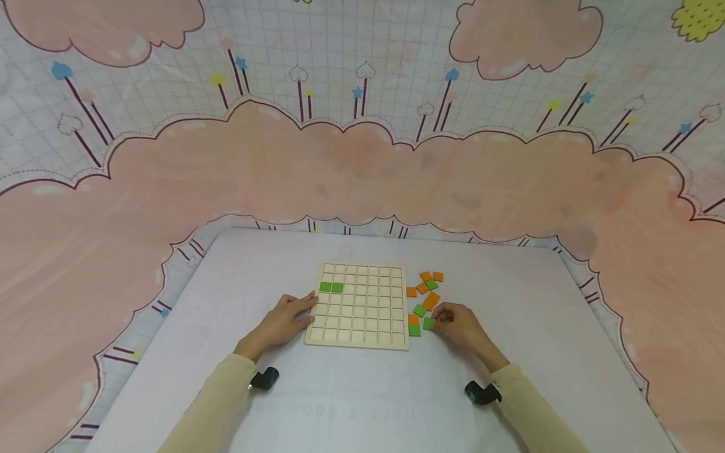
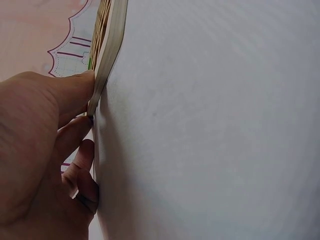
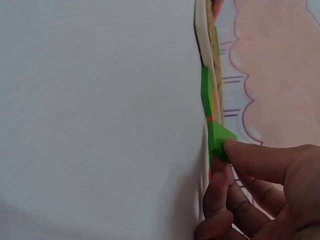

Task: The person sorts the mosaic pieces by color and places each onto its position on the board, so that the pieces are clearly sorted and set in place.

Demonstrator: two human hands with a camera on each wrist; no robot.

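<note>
A pale wooden grid board (image 1: pixel 362 348) lies on the white table, with two green square tiles (image 1: pixel 331 287) side by side in its left cells. My left hand (image 1: pixel 286 319) touches the board's left edge, its thumb (image 2: pixel 75 90) and fingertips against the side. To the right of the board, my right hand (image 1: pixel 461 326) pinches a green tile (image 3: pixel 218 140) between thumb and finger, close to the tabletop. In the head view this green tile (image 1: pixel 428 323) shows just left of the fingertips. Another green tile (image 1: pixel 415 330) lies beside the board's lower right edge.
Several loose orange tiles (image 1: pixel 431 301) and green tiles (image 1: pixel 420 310) lie scattered along the board's right side, some touching or overlapping. White tabletop (image 1: pixel 351 396) extends around the board. Behind it hangs a patterned pink and white cloth (image 1: pixel 362 170).
</note>
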